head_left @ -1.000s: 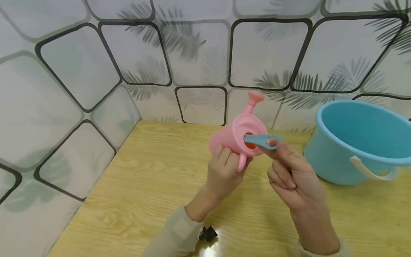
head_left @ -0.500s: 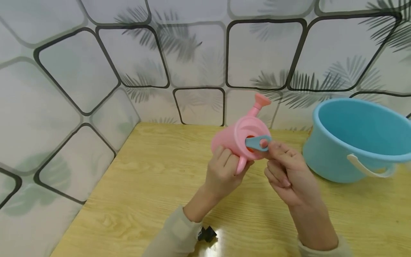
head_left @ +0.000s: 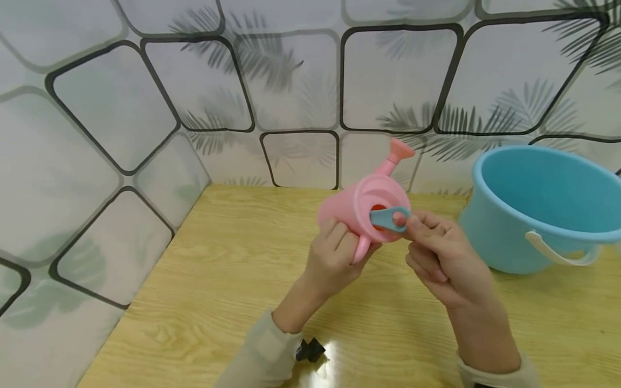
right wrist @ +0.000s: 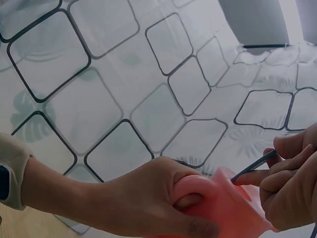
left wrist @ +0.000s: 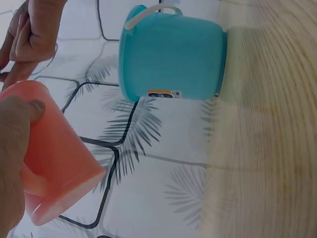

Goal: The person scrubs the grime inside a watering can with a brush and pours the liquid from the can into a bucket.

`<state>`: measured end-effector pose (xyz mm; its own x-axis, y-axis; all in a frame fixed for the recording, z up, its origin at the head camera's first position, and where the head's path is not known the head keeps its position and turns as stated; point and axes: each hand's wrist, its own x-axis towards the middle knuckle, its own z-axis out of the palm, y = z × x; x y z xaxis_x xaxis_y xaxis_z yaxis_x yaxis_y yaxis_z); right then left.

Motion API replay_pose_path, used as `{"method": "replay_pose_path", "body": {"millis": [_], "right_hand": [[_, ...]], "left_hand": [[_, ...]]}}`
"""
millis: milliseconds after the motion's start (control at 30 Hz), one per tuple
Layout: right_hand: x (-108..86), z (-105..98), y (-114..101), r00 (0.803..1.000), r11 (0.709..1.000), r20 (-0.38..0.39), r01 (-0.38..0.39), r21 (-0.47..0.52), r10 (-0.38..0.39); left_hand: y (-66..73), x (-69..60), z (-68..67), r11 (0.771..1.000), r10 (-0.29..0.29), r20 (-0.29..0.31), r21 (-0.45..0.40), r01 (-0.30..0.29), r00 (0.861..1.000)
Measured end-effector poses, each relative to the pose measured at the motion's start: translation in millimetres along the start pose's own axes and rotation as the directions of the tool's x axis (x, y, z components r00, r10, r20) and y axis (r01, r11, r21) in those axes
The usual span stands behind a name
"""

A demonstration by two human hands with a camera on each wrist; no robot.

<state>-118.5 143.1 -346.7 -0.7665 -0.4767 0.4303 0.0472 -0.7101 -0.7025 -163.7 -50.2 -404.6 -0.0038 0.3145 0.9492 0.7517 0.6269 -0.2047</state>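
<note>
My left hand (head_left: 335, 253) grips a pink watering can (head_left: 339, 207) by its handle, holding it tilted above the table with its open top facing me. From that opening sticks the light-blue handle (head_left: 380, 217) of a tool with a hole near its end. Thumb and fingers of my right hand (head_left: 446, 258) pinch this holed end; the other end is hidden inside the can. Something orange-red (head_left: 378, 207) shows in the opening. In the right wrist view, the blue handle (right wrist: 253, 166) slants into the can (right wrist: 223, 208). The left wrist view shows the can's side (left wrist: 64, 148).
A large light-blue bucket (head_left: 504, 237) with a white handle (head_left: 558, 256) stands on the wooden table (head_left: 233, 258) at the right. A small black object (head_left: 310, 350) shows beside my left sleeve. Patterned wall covering (head_left: 301, 81) borders the table's back and left.
Over the last second my right hand has moved left toward the can, and less of the blue handle sticks out. The can has shifted slightly right. The last half second shows little movement.
</note>
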Motion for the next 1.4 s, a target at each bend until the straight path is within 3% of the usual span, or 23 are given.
{"method": "replay_pose_path", "body": {"millis": [167,333,400,567,800,1000,1200,1400], "right_hand": [[-8.0,-6,-8,0.996,0.997,0.057,0.069,-0.041,-0.067],[-3.9,-5,-7,0.999,0.993,0.033,-0.010,-0.115,0.014],[-3.6,-5,-7,0.999,0.995,0.034,-0.014,-0.103,0.017],[-11.1,-8,-13,0.996,0.997,0.062,0.067,-0.040,-0.064],[-9.0,-2,-12,1.000,0.971,-0.003,0.013,-0.239,-0.014],[-13.3,-6,-17,0.997,0.982,0.025,0.072,-0.177,-0.068],[-4.4,-8,-12,1.000,0.982,-0.004,-0.017,-0.189,0.017],[-7.7,-12,-17,0.998,0.989,0.048,0.048,-0.140,-0.042]], "left_hand": [[-0.9,-0.6,-0.7,0.999,-0.022,0.012,-0.025,0.022,1.000],[0.7,0.1,-1.4,0.999,0.011,0.022,-0.032,-0.011,1.000],[0.7,0.7,-2.3,0.999,0.024,0.028,-0.029,-0.023,0.999],[-1.2,2.1,-2.7,0.999,0.009,0.034,-0.051,-0.007,0.999],[0.0,1.7,-2.9,0.996,0.017,0.054,-0.090,-0.012,0.998],[-0.5,2.8,-1.2,0.995,0.001,0.059,-0.101,0.005,0.998],[0.7,-1.2,0.1,0.995,-0.003,0.092,-0.096,0.012,0.996],[-2.3,-2.0,-1.0,0.995,-0.015,0.110,-0.094,0.026,0.994]]}}
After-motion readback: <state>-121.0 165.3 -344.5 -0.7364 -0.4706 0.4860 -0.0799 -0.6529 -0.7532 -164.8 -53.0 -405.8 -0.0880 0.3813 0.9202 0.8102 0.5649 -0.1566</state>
